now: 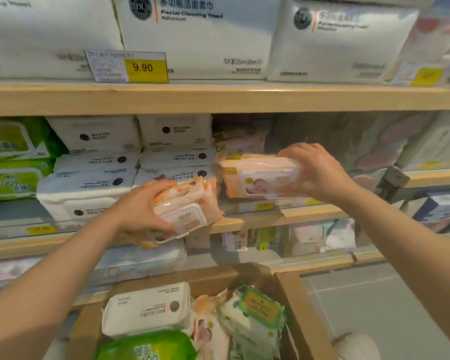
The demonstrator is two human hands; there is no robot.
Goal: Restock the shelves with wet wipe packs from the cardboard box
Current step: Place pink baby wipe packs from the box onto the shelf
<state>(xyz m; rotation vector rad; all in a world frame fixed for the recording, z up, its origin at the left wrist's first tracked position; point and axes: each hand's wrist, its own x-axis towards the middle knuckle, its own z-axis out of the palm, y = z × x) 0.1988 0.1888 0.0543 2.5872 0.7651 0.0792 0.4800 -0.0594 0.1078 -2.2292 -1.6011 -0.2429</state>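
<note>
My left hand grips an orange-and-white wet wipe pack, tilted, just in front of the middle shelf's edge. My right hand holds a second orange-and-white pack by its right end, on or just above the middle shelf, in front of similar packs further back. Below, the open cardboard box holds a white pack, a green pack and several patterned packs.
White wipe packs and green packs are stacked on the middle shelf's left. Large white facial towel packs fill the top shelf, with a 9.90 price tag. Lower shelves hold more goods. Grey floor tiles lie at the right.
</note>
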